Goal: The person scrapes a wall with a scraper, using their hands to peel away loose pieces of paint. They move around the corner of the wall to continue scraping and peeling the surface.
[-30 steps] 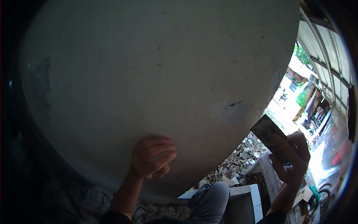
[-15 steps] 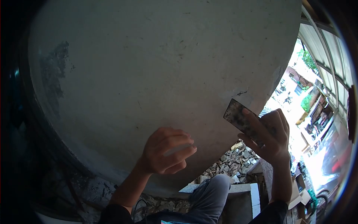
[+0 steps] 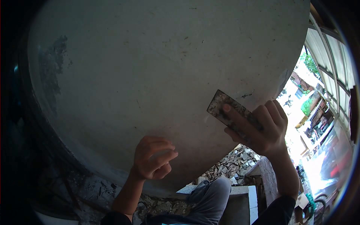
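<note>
Fingers of the right hand (image 3: 268, 131) are bending around a flat, dark plate (image 3: 216, 106) with four corners. The pointing finger (image 3: 239, 119) is lying out straight along the flat face, and the thumb (image 3: 233, 135) is pressing by the lower long edge. The hand is closing firmly on the plate, which is tilting up to the left in front of a big, pale panel (image 3: 150, 67). I cannot tell if the plate is touching the panel.

The left hand (image 3: 153, 159) is hanging lower down, near the bottom of the panel. It is half open and empty, with its fingers curling loosely and a gap showing between them. I cannot tell if its back is touching the panel.

Dark scuffs and small marks are dotting the panel, and a little black crack (image 3: 246, 95) is showing just beside the plate. Broken bits of rubble (image 3: 234, 165) are lying in a heap past the panel's edge. Nearer, a box-shaped holder with a white rim (image 3: 252, 200) is sitting beside the person's knee (image 3: 220, 187); its inside is looking gray. Farther right, a cardboard box (image 3: 301, 201) is standing beside something green (image 3: 311, 203), and what it is holding is too small to tell.
</note>
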Demonstrator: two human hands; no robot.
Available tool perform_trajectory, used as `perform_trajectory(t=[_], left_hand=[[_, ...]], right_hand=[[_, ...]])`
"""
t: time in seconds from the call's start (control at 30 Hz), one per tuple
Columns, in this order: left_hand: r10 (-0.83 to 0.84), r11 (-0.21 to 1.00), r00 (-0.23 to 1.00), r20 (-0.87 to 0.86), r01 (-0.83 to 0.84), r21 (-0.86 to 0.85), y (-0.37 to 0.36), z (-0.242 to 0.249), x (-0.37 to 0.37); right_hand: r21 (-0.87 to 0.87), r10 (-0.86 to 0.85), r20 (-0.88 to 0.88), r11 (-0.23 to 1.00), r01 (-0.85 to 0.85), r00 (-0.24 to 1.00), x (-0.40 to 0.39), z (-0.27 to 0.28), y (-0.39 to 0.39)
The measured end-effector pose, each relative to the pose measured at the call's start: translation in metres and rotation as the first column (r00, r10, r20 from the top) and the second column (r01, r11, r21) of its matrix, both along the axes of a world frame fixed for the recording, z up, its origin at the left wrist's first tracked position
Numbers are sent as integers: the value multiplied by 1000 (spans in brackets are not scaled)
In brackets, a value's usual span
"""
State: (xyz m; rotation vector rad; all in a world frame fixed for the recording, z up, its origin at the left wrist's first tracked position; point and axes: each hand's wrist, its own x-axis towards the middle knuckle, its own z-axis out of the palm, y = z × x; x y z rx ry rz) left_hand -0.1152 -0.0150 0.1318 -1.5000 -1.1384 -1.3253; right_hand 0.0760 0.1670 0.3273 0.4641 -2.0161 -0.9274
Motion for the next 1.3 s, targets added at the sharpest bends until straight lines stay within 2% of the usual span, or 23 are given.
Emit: perform_trajectory(t=[0.07,0.23,0.37,0.47,0.63,0.8,0.87,1.07,1.2,1.3], left_hand=[[22,1000,1000,18,-21,-6,-5,-9,0],[-24,998,975,219,10,68,-15,-41,-6],[-47,996,960,275,24,87,-1,-45,-4],[-49,997,973,227,34,69,9,-38,-1],[-65,993,964,258,38,109,15,-58,-12],[30,976,989,143,-60,209,31,-69,-19],[94,972,986,134,-120,202,32,-72,-21],[108,973,979,175,-140,185,32,-77,-19],[147,969,974,172,-177,174,32,-72,-16],[143,969,974,176,-174,177,35,-80,-19]], right_hand=[[-6,-49,3,999,49,999,9,0,-3],[-25,-207,35,978,208,978,34,-6,0],[-91,-116,65,988,121,991,12,-1,-1],[-59,-137,94,988,143,986,12,8,-13],[-24,-362,43,932,363,931,38,-1,-16],[-39,-191,46,981,192,981,15,2,-11],[-48,-226,52,972,228,973,16,2,-23],[-37,-398,27,916,399,917,44,-4,-17],[-86,-242,28,966,244,970,25,2,-12],[-115,-356,60,926,360,933,34,-2,-20]])
